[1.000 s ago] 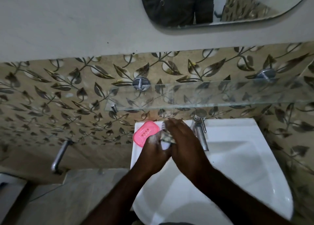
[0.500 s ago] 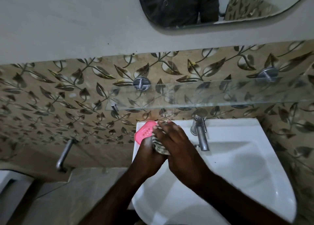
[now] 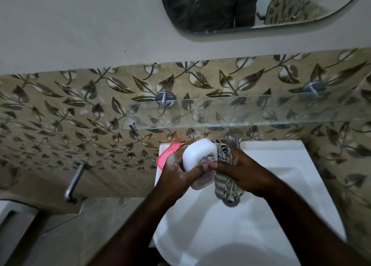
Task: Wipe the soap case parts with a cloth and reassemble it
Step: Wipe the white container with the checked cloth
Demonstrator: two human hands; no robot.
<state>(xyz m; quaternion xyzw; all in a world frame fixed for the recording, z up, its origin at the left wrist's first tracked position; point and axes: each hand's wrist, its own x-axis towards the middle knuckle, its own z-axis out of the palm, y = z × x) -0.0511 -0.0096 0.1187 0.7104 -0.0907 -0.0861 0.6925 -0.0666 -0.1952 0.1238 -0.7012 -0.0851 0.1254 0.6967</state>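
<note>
As two hands (image 3: 175, 173) (image 3: 242, 171) grip, one cloth (image 3: 226, 186) — one case (image 3: 198, 155)

The glass shelf (image 3: 251, 113) juts from the tiled wall across the middle of the frame to the right edge, roofing the back of the sink (image 3: 281, 151). Under it the tap (image 3: 234, 140) stands just behind the right hand (image 3: 243, 173), so the gap there is tight. At the sink's back left corner a pink case part (image 3: 166, 155) lies just beside the left hand (image 3: 176, 177). The hands fill the centre, the left gripping a white case part (image 3: 199, 155), the right holding a hanging cloth (image 3: 226, 187). The forearms cross the lower middle. Between them and at right, the bowl shows bare white. At left, a metal bar (image 3: 74, 182) sticks out from the wall.
</note>
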